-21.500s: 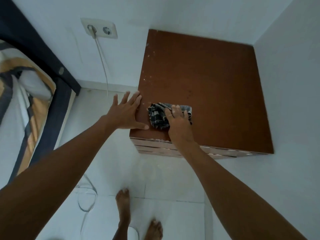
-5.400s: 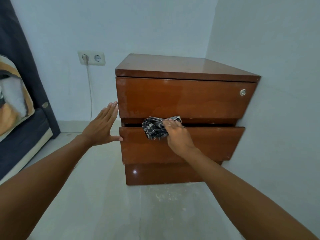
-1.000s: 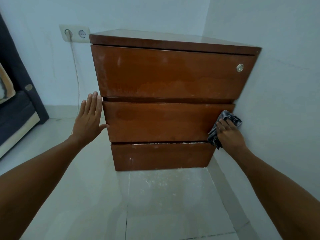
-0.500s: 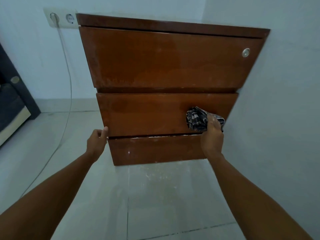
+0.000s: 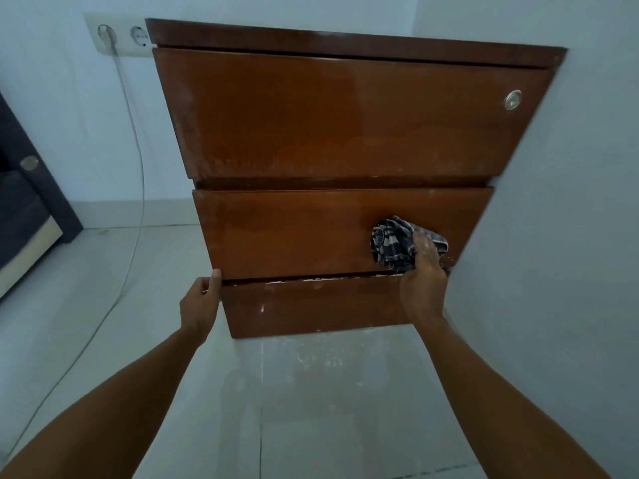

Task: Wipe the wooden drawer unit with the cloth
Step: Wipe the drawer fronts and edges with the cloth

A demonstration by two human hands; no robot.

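Now the right hand (image 5: pixel 423 271) presses the bunched cloth (image 5: pixel 397 245) on the middle drawer's (image 5: pixel 294 233) right end, back from its right edge. Left hand (image 5: pixel 198 304), fingers curled, has shifted to the drawer's lower left corner; bottom drawer (image 5: pixel 311 307) remains dusty.

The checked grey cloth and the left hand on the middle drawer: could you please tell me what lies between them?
In the head view, only bare brown drawer front separates the checked grey cloth from the left hand.
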